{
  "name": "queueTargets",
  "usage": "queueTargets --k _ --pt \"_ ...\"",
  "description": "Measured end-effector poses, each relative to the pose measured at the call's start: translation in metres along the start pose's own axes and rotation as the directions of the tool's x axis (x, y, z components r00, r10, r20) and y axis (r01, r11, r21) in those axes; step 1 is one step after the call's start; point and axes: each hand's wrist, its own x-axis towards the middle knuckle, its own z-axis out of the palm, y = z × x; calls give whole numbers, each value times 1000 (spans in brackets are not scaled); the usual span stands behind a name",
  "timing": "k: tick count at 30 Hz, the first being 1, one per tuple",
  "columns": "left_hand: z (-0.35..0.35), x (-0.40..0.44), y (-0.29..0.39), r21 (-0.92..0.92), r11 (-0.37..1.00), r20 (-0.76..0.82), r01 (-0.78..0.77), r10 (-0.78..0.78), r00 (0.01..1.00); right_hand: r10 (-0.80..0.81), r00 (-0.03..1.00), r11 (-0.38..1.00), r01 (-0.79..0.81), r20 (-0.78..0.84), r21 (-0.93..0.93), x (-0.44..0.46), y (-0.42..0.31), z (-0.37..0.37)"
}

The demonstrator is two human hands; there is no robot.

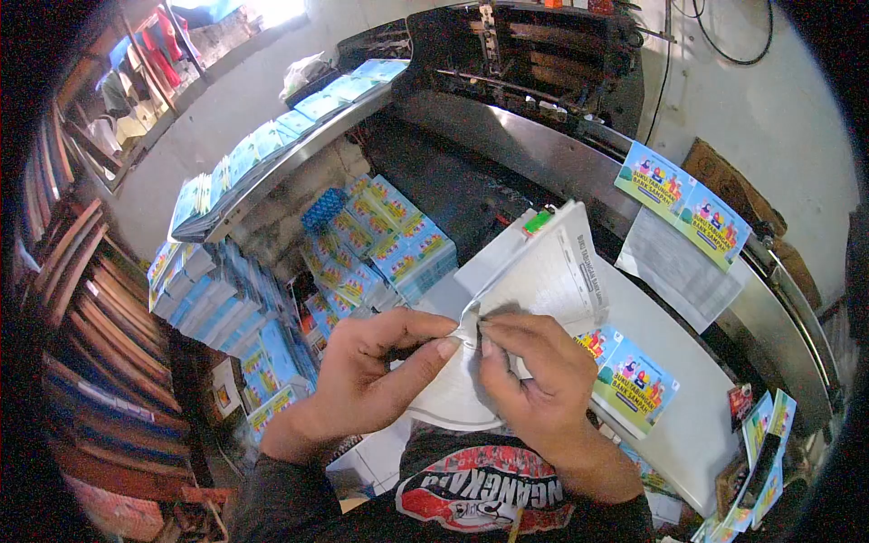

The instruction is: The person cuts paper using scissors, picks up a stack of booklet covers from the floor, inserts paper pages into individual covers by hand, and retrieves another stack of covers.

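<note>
Near the middle of the head view, my left hand (385,366) pinches the folded edge of a stack of white printed sheets (543,281) between thumb and index finger. Close to its right, my right hand (539,380) has its fingers closed on the same fold. The sheets spread out above and below my hands over a white board (670,371). A green object (537,222) rests at the upper edge of the sheets. Beside my right hand lies a blue and yellow printed cover (634,385).
Stacks of blue booklets (407,235) stand beyond my left hand, with more piles (213,290) at the left. A shelf (272,176) holds rows of booklets. Covers (683,204) and a grey sheet (679,262) lie on a metal rail at the right.
</note>
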Motion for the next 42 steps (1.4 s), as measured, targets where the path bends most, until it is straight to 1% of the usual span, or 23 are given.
queueTargets --k 3,6,8,9,10,11,12,14,15,17,18,20,24,26,30,32,33,35,36,38,39,41,42 --pt "5 3 0 -73 997 -1 23 -23 1000 25 1000 1000 -25 -9 -1 4 -3 -7" --pt "6 5 -3 -73 997 -14 -38 37 999 -38 999 995 39 13 -88 9 -10 -14" --pt "4 8 3 8 995 16 -100 100 995 -107 992 974 118 70 -193 12 -16 -22" --pt "1 11 6 9 994 12 -105 105 994 -113 991 973 125 70 -192 19 -23 -28" --pt "-3 14 9 104 980 62 -169 163 985 -198 978 888 207 65 -410 30 -33 -36" --pt "-7 17 13 195 952 116 -235 215 970 -282 956 749 270 79 -605 38 -40 -42" --pt "-10 19 16 197 950 108 -241 223 969 -292 953 746 280 81 -604 44 -43 -49" --pt "-13 21 22 381 842 153 -382 350 924 -188 916 704 377 355 -601 52 -43 -63" --pt "-14 23 26 378 841 149 -386 356 922 -192 914 699 384 358 -604 55 -44 -63" --pt "-11 26 34 447 794 279 -412 314 908 -195 882 755 414 429 -508 57 -46 -62" --pt "-10 26 38 429 799 292 -422 320 902 -177 886 749 404 429 -525 59 -46 -63" --pt "-9 27 41 585 661 370 -471 300 879 -140 774 777 473 617 -416 60 -44 -65" --pt "-7 33 35 596 664 311 -452 328 892 -117 763 841 417 636 -345 57 -31 -62" --pt "-7 37 27 613 654 388 -443 240 890 -7 797 915 249 603 -319 50 -25 -60" --pt "-2 43 17 619 658 452 -430 150 880 17 818 928 201 575 -313 38 -13 -55" --pt "-3 48 13 630 597 560 -496 93 823 72 823 966 82 564 -243 31 -8 -54" --pt "-3 51 15 627 602 559 -495 95 824 76 820 966 81 568 -246 28 -7 -54" --pt "-4 56 19 625 586 636 -516 2 772 36 875 987 46 483 -157 25 -6 -53" --pt "-4 57 19 625 587 635 -515 2 772 37 874 987 46 485 -157 24 -4 -54" --pt "-2 59 20 605 605 636 -517 22 771 106 858 993 -62 502 -104 25 -1 -56" --pt "-1 60 22 608 603 636 -516 20 772 104 860 993 -62 500 -101 25 -1 -56" --pt "2 63 26 636 611 644 -471 -85 760 99 843 979 14 529 -205 25 -1 -58" --pt "2 64 26 636 611 645 -472 -85 760 99 843 979 14 528 -205 27 2 -62"
